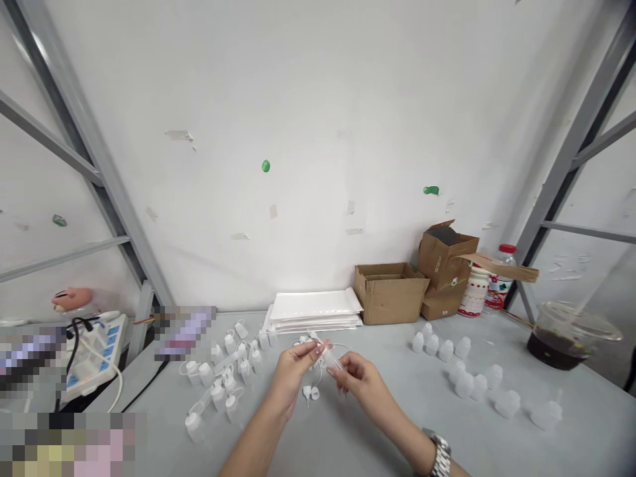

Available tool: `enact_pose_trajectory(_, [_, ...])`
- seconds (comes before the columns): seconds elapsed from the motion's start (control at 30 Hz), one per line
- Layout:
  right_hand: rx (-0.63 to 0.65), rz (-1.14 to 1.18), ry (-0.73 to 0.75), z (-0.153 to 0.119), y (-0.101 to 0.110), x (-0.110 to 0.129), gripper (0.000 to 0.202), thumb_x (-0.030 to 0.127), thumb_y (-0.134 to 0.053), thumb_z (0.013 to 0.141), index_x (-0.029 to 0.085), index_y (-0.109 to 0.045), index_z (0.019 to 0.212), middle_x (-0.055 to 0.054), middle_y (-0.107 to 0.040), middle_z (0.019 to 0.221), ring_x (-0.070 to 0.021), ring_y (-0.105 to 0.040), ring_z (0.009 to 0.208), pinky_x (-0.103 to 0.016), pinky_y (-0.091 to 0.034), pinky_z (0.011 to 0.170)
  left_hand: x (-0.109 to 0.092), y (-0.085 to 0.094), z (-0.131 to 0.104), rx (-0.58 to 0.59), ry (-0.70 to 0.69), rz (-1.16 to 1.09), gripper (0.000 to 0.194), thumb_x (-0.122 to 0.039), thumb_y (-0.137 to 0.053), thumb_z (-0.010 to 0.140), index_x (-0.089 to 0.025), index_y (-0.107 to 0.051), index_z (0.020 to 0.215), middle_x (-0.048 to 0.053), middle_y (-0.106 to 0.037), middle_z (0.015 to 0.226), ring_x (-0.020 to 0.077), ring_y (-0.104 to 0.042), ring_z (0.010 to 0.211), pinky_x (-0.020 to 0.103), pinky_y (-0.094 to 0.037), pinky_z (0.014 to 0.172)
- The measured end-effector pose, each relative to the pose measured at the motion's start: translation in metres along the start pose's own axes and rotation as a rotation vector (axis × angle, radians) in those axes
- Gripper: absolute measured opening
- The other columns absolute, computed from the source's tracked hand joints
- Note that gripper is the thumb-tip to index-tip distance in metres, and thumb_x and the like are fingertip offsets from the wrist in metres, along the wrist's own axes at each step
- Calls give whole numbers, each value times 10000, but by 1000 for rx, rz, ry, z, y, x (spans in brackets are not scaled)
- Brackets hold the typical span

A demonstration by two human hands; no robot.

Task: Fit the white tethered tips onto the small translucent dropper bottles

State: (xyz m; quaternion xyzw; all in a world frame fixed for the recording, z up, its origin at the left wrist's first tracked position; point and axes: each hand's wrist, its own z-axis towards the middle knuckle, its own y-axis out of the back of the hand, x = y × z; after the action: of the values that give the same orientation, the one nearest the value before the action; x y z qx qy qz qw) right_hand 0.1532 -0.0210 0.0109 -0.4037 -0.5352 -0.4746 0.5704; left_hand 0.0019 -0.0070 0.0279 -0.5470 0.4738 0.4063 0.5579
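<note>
Over the middle of the table, a small translucent plastic bottle [332, 360] is held tilted between both hands. My left hand [295, 368] pinches at its upper left end; whether a cap is between those fingers is too small to tell. My right hand [361, 379] has its fingers closed round the lower right part of the bottle. Loose white caps [315, 393] lie on the table just below the hands, and more white cap pieces are partly hidden behind them. Left of my hands stand several capped white bottles [217, 393]. Several uncapped translucent bottles [464, 384] stand to the right.
A stack of white envelopes [315, 306] lies at the back, beside an open cardboard box [392, 295] and a brown paper bag [443, 281]. A plastic bowl of dark liquid [554, 348] stands far right. A power strip [94, 361] with cables lies far left.
</note>
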Motion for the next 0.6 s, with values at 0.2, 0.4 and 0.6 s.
enact_pose_trajectory(0.2, [160, 506, -309, 3, -2, -3, 414, 527, -683, 627, 124, -639, 704, 9, -539, 543, -80, -449, 473, -227, -368, 539, -3, 2, 2, -34, -7, 73, 376, -414, -707, 595, -157, -714, 870, 102, -710, 936, 269, -583, 1015, 372, -376, 951])
enact_pose_trajectory(0.4, [-79, 261, -197, 9, -2, -15, 428, 522, -756, 508, 145, -586, 618, 22, -536, 526, -99, -458, 506, -236, -362, 542, -2, 2, 0, -16, -6, 88, 361, -412, -695, 613, -161, -714, 871, 104, -681, 1030, 274, -546, 1081, 368, -352, 975])
enact_pose_trajectory(0.6, [-145, 64, -78, 12, -1, -15, 475, 621, -672, 541, 159, -591, 617, 25, -520, 494, -112, -433, 489, -248, -332, 511, 5, -1, 1, -66, -15, 33, 371, -408, -716, 585, -151, -716, 853, 110, -668, 1058, 288, -545, 1080, 376, -370, 958])
